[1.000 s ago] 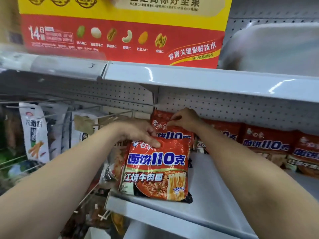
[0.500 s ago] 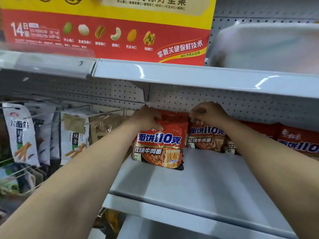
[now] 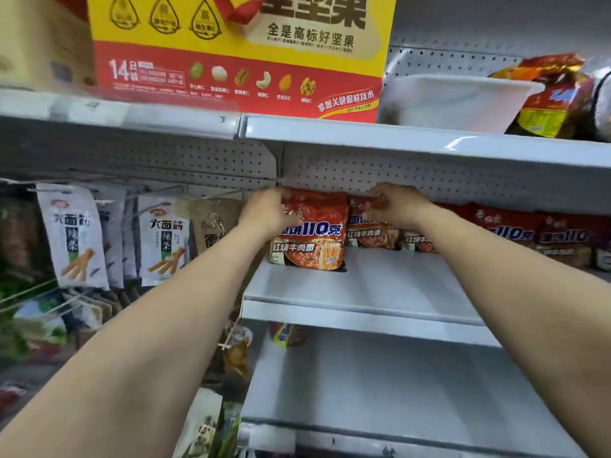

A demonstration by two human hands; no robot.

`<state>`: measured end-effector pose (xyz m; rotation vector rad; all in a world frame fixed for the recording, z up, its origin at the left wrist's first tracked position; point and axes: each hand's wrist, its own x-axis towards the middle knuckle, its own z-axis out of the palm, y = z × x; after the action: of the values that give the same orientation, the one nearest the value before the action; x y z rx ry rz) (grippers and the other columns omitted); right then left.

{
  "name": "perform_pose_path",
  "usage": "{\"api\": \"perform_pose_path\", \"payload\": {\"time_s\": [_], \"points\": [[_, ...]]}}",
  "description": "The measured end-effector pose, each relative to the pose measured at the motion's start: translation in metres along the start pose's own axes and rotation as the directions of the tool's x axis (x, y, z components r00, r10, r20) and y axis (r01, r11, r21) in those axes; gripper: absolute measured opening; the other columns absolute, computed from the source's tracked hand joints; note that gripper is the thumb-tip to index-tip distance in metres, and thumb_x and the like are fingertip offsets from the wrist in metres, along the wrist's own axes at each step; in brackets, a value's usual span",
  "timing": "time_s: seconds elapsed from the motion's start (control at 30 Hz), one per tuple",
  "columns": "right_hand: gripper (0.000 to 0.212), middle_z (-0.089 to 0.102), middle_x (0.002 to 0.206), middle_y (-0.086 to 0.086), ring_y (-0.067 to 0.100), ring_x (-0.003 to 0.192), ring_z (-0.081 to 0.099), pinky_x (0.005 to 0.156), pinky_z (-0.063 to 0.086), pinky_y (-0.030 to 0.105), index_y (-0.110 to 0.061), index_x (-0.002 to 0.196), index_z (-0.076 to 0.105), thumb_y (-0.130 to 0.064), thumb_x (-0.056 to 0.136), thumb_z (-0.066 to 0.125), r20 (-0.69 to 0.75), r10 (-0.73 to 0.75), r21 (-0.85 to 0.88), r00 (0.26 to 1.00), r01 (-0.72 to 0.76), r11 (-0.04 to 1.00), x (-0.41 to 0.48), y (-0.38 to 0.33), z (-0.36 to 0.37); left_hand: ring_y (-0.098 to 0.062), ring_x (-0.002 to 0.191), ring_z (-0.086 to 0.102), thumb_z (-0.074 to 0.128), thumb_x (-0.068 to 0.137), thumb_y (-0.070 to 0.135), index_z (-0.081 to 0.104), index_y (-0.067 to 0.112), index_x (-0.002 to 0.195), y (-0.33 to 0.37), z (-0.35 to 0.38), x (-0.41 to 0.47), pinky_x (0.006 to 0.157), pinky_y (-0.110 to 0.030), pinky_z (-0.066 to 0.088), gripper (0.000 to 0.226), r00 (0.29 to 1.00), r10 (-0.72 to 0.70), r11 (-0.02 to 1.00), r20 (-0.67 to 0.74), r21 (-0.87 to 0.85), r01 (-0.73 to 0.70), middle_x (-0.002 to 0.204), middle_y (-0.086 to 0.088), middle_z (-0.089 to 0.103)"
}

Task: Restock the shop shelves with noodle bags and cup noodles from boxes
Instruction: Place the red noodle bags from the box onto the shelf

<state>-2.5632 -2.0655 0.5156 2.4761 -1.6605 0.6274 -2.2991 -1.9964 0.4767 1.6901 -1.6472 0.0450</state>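
A red noodle bag (image 3: 314,241) is stood upright on the white shelf (image 3: 380,289) under the hands, gripped at its top by the left hand (image 3: 268,211). Just beside it, a second bag (image 3: 372,230) is held by the right hand (image 3: 398,206). More red bags (image 3: 529,233) are lined up to the right of that hand. On the top shelf (image 3: 396,140) above the hands, a red and yellow box (image 3: 238,61), a white tub (image 3: 456,104) and a red pack (image 3: 555,94) are set.

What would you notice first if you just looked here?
The huge yellow-and-red cardboard nut box up top jumps out. Below it, the left hand grips a red plastic noodle bag on the white metal shelf, while the right hand pinches the neighbouring red bag.
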Motion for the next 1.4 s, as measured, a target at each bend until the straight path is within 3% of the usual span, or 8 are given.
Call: {"api": "perform_pose_path", "payload": {"time_s": [0.17,0.37,0.47,0.57,0.87,1.17,1.3,1.4], "points": [[0.071,0.056,0.143,0.004,0.03,0.13,0.052,0.105,0.045,0.042,-0.029,0.141,0.049,-0.057,0.081,0.074,0.016,-0.016,-0.053,1.0,0.016,0.998,-0.065,-0.043,-0.01,-0.024,0.118,0.057,0.085,0.069,0.04,0.059,0.021,0.126,-0.011,-0.034,-0.07,0.099,-0.041,0.047,0.065,0.999,-0.045,0.999,-0.011,0.008,0.046,0.127,-0.001,0.062],[0.068,0.058,0.14,0.004,0.028,0.125,0.055,0.1,0.047,0.04,-0.031,0.14,0.049,-0.053,0.081,0.076,0.049,-0.006,0.0,0.999,0.006,1.0,-0.139,-0.086,-0.004,-0.028,0.12,0.051,0.083,0.073,0.04,0.056,0.021,0.126,-0.027,-0.071,-0.146,0.098,-0.04,0.043,0.063,0.997,-0.073,0.995,0.038,0.076,0.069,0.129,-0.008,0.056],[0.071,0.058,0.14,0.003,0.03,0.125,0.054,0.098,0.045,0.038,-0.031,0.142,0.048,-0.055,0.081,0.075,0.098,0.016,0.023,0.995,-0.018,1.0,-0.172,-0.102,0.006,-0.029,0.115,0.055,0.083,0.072,0.041,0.056,0.019,0.124,-0.037,-0.081,-0.179,0.096,-0.039,0.047,0.063,0.991,-0.097,0.992,0.09,0.084,0.09,0.126,-0.011,0.058],[0.068,0.057,0.14,0.006,0.03,0.125,0.054,0.098,0.043,0.036,-0.027,0.141,0.048,-0.053,0.083,0.074,0.141,-0.001,0.041,0.99,-0.005,0.999,-0.201,-0.115,0.024,-0.03,0.116,0.052,0.083,0.074,0.038,0.056,0.018,0.12,-0.048,-0.086,-0.211,0.088,-0.033,0.041,0.057,0.985,-0.109,0.991,0.131,0.097,0.097,0.126,-0.012,0.057],[0.069,0.056,0.141,0.005,0.028,0.128,0.052,0.103,0.046,0.043,-0.033,0.141,0.044,-0.057,0.083,0.072,0.339,0.05,0.041,0.94,-0.068,0.997,-0.264,-0.134,0.09,-0.031,0.113,0.055,0.084,0.072,0.037,0.056,0.016,0.118,-0.089,-0.063,-0.281,0.092,-0.039,0.047,0.058,0.95,-0.167,0.984,0.263,0.103,0.145,0.123,-0.011,0.059],[0.068,0.058,0.138,0.006,0.027,0.123,0.055,0.1,0.047,0.04,-0.031,0.139,0.047,-0.057,0.082,0.073,0.543,0.062,0.037,0.838,-0.098,0.995,-0.301,-0.126,0.191,-0.031,0.112,0.052,0.08,0.076,0.039,0.054,0.017,0.12,-0.146,0.002,-0.334,0.086,-0.036,0.043,0.055,0.852,-0.288,0.956,0.436,0.181,0.231,0.123,-0.012,0.051],[0.066,0.057,0.14,0.006,0.027,0.125,0.054,0.096,0.044,0.034,-0.027,0.141,0.048,-0.05,0.085,0.074,0.631,0.058,0.058,0.774,-0.121,0.991,-0.312,-0.12,0.24,-0.028,0.101,0.052,0.081,0.076,0.034,0.055,0.019,0.117,-0.172,0.037,-0.358,0.082,-0.033,0.041,0.051,0.783,-0.356,0.935,0.511,0.181,0.306,0.122,-0.012,0.051],[0.063,0.057,0.14,0.003,0.026,0.123,0.055,0.089,0.039,0.029,-0.026,0.142,0.048,-0.045,0.087,0.073,0.694,0.043,0.082,0.719,-0.139,0.987,-0.321,-0.114,0.275,-0.031,0.108,0.056,0.082,0.075,0.035,0.056,0.019,0.119,-0.19,0.065,-0.377,0.084,-0.033,0.043,0.054,0.722,-0.394,0.918,0.568,0.215,0.332,0.118,-0.012,0.055]]}}
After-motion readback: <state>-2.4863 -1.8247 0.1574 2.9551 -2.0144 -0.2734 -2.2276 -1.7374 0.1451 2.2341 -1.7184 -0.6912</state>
